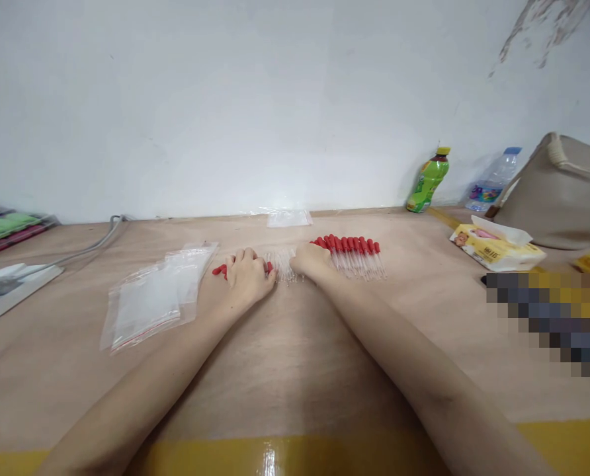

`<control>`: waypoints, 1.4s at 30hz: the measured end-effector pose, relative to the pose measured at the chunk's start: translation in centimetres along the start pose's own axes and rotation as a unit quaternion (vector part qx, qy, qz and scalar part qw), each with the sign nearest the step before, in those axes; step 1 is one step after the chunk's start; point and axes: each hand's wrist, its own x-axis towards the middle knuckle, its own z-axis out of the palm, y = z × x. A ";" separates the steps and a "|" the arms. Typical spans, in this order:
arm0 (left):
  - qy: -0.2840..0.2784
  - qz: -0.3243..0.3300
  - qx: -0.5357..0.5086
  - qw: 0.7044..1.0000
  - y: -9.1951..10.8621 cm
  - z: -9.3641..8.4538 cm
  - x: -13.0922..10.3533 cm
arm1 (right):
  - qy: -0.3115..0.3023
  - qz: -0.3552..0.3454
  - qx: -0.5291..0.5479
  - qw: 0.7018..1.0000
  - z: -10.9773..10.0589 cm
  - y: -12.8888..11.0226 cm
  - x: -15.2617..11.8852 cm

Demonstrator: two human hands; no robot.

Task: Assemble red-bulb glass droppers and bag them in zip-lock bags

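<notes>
Surface: plywood tabletop (295, 344), pale and bare-grained, running wide from left to right, edged along the near side in glossy yellow tape (275, 456). Backing: plain white wall (225, 99), showing flaked patches at the upper right.

Centre, far from the near edge: glass droppers with red rubber bulbs (354, 254), lying in a tidy side-by-side row, bulbs pointing toward the wall. Just to their left, a looser cluster of the same droppers (281, 264), lying between the two hands.

Left hand (246, 274): resting palm down on the cluster's left end, fingers curled over red bulbs peeking out at either side; whether pinching any, cannot tell.
Right hand (313, 261): lying flat at the junction of cluster and tidy row, fingers hidden behind the knuckles; grip not readable.

Left of the hands: stack of clear zip bags with red seal strips (151, 297), lying flat. Beyond the droppers, touching the wall: one more clear bag (289, 217).

Far left: grey cable (96, 244) trailing along the table; trays of green and purple items (7, 228); white tray (12, 281).

Right: green drink bottle with yellow cap (428, 180) and clear water bottle with blue cap (491, 180), both leaning against the wall, labels too small for reading. Yellow tissue packet (496, 248) bearing print, illegible. Beige bag (560, 192) standing behind it.
</notes>
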 end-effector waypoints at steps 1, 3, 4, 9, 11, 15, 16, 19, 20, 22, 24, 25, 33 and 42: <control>0.004 -0.003 -0.004 1.000 0.0 -0.1 0.0 | 0.000 -0.002 0.002 1.000 0.0 -0.1 -0.1; 0.026 -0.007 -0.018 0.999 0.0 -0.6 -0.2 | 0.005 -0.012 0.010 1.000 -0.3 0.0 -0.4; 0.040 -0.005 -0.036 0.999 0.0 -0.8 -0.5 | 0.010 -0.019 0.014 1.000 -0.4 0.3 -0.7; 0.026 0.067 -0.246 0.967 0.2 -1.6 -2.9 | 0.059 -0.133 0.078 0.986 -0.7 3.8 -4.0; -0.014 0.090 -0.337 0.937 0.4 -1.5 -4.1 | 0.081 -0.224 0.134 0.962 -0.2 5.8 -5.7; -0.079 0.085 -0.454 0.883 0.8 -0.7 -5.4 | 0.113 -0.275 0.166 0.940 0.9 8.4 -8.3; -0.088 0.084 -0.464 0.877 0.9 -0.6 -5.4 | 0.124 -0.282 0.166 0.937 1.0 8.7 -8.6; -0.113 0.100 -0.451 0.880 0.9 -0.6 -5.1 | 0.140 -0.292 0.161 0.932 0.9 8.7 -9.3; -0.120 0.107 -0.442 0.882 0.8 -0.6 -5.0 | 0.134 -0.293 0.158 0.934 0.8 8.5 -9.5; -0.125 0.115 -0.431 0.886 0.6 -0.7 -4.8 | 0.113 -0.304 0.150 0.934 0.7 8.3 -9.7; -0.125 0.110 -0.429 0.888 0.5 -0.7 -4.7 | 0.106 -0.333 0.150 0.925 0.9 8.2 -9.8; -0.126 0.105 -0.430 0.888 0.5 -0.6 -4.7 | 0.109 -0.350 0.152 0.918 1.1 8.3 -9.8; -0.137 0.067 -0.473 0.867 0.6 0.0 -4.9 | 0.104 -0.388 0.156 0.902 1.7 8.6 -9.5; -0.177 0.022 -0.547 0.818 0.7 0.3 -5.0 | 0.133 -0.393 0.197 0.888 1.5 8.4 -9.8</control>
